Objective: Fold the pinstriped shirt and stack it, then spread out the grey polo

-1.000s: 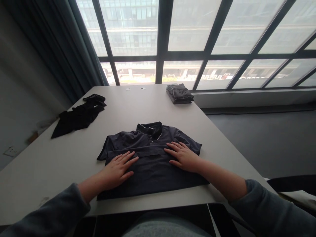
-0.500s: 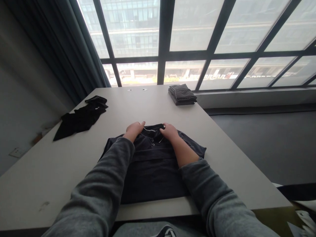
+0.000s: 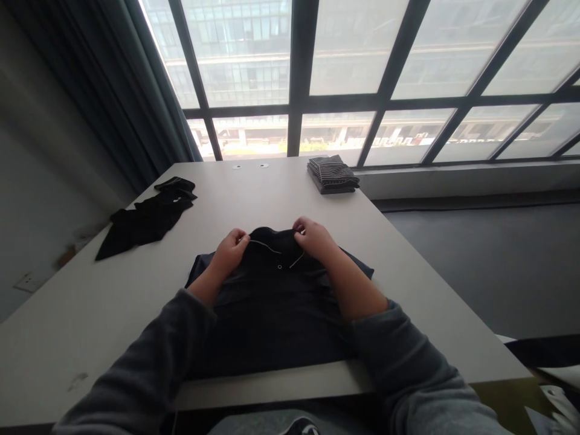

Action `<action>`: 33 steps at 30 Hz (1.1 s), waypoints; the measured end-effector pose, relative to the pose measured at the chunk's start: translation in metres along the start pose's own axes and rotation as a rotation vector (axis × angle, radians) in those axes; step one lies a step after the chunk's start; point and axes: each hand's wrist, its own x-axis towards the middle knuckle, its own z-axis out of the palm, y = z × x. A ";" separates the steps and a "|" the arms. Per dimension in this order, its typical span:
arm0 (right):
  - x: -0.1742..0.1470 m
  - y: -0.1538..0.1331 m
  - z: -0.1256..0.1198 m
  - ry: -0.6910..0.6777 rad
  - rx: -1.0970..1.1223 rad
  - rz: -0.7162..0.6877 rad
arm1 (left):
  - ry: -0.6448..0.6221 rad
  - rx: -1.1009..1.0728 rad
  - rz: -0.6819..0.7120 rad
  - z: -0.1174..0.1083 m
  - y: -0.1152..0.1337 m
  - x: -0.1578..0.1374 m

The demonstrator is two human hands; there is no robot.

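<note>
A dark navy shirt lies spread on the table in front of me, its collar end pointing away and its lower edge close to the table's near edge. White trim lines and a small ring-like button show near the neck. My left hand pinches the fabric at the left of the collar. At the collar's right side, my right hand grips the cloth between thumb and fingers. Between both hands the collar edge is raised and stretched. Parts of the shirt's sides are hidden under my forearms.
A folded stack of clothes, striped on top, sits at the table's far right. Crumpled black garments lie along the left edge. The white table reaches towards a large window, with a dark curtain at left.
My left hand has moved left and slightly nearer, widening the gap between my hands. The collar is now pulled wider and flatter, and the shirt's near-left part has spread leftward.
</note>
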 end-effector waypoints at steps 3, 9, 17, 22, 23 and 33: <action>-0.034 -0.005 0.007 -0.022 0.053 -0.119 | -0.001 -0.225 -0.066 -0.004 -0.006 -0.035; -0.076 0.000 0.030 -0.049 0.085 -0.251 | -0.031 -0.464 -0.169 -0.002 -0.019 -0.051; -0.074 -0.006 0.023 0.047 0.176 -0.312 | 0.057 -0.370 -0.059 -0.004 -0.020 -0.049; -0.074 -0.007 0.024 0.073 0.176 -0.264 | 0.121 -0.465 -0.076 -0.002 -0.019 -0.051; -0.074 -0.007 0.023 0.115 0.171 -0.260 | 0.126 -0.464 -0.080 -0.001 -0.019 -0.051; -0.071 0.001 0.016 0.207 0.279 0.006 | 0.287 -0.488 -0.082 -0.002 -0.029 -0.049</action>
